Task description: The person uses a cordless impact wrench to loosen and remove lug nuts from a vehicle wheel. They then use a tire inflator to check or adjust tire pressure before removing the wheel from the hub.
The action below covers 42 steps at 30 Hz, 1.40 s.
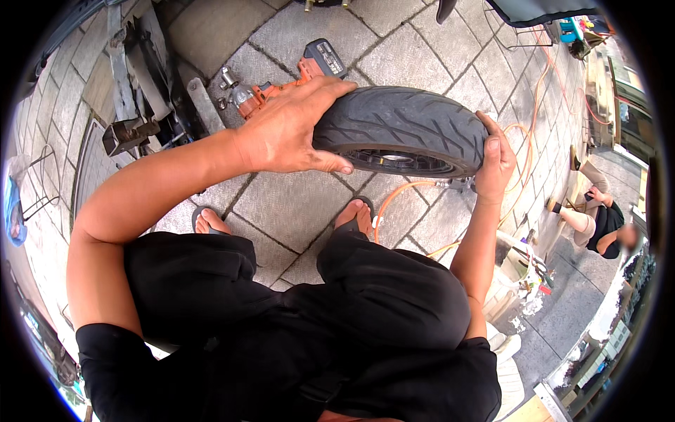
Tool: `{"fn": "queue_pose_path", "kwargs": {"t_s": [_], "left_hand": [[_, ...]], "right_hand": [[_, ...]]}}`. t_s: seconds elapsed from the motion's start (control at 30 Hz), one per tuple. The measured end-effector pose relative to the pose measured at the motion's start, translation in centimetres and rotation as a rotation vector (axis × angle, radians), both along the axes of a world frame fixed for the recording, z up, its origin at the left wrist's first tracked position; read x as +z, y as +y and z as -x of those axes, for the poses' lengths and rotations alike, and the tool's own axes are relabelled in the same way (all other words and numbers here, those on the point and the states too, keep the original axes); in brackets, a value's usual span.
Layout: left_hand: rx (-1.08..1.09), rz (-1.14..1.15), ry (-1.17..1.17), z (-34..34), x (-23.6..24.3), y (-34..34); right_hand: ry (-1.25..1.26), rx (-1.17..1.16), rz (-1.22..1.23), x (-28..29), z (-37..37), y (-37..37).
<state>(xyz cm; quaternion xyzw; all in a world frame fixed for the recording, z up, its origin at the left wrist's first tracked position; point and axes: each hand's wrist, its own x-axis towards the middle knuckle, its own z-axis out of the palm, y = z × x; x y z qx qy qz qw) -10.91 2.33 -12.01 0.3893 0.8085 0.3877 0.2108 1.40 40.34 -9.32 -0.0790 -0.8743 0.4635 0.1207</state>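
Observation:
Between my two hands is a small scooter-type wheel with a black treaded tire (411, 116), held up above the paving in front of my knees. The tread faces up, and part of the dark rim (401, 160) shows along its near side. My left hand (299, 130) grips the left end, fingers over the top and thumb below near the sidewall. At the other end my right hand (497, 158) is wrapped round the tire, its thumb against the edge. Just beyond my left hand lies an orange cordless impact wrench (247, 98) with a dark battery (325, 58), partly hidden by that hand.
Metal vehicle parts (151, 91) lie at the far left. An orange air hose (385, 204) curves over the stone paving (278, 204) below the wheel and off to the right. A container of tools (517, 267) stands beside my right arm. Another person (605, 225) sits farther right.

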Motion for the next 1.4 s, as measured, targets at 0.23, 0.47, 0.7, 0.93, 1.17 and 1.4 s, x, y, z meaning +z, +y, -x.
{"fn": "queue_pose_path", "kwargs": {"t_s": [0.23,0.47,0.7,0.93,1.17,1.4], "left_hand": [[-0.025,-0.151,0.108,1.0,2.0,-1.1],[-0.055,-0.156,0.247,2.2,3.1,-3.8],[0.023,-0.229,0.076,4.0,1.8,-4.2],[-0.043,-0.256,0.143,2.7,1.5,-4.6],[0.038,-0.173,-0.093,-2.5,-2.0,-5.1],[-0.008,-0.256,0.067,-1.4,0.0,-2.3]], "right_hand": [[-0.027,0.206,-0.179,3.2,2.1,-6.2],[-0.389,0.382,-0.231,6.5,1.1,-6.0],[-0.449,0.207,-0.101,-2.0,1.9,-4.3],[-0.334,0.240,-0.137,1.8,0.9,-5.4],[-0.216,0.394,-0.519,9.2,1.9,-7.6],[-0.213,0.482,-0.608,9.4,2.4,-10.4]]}}
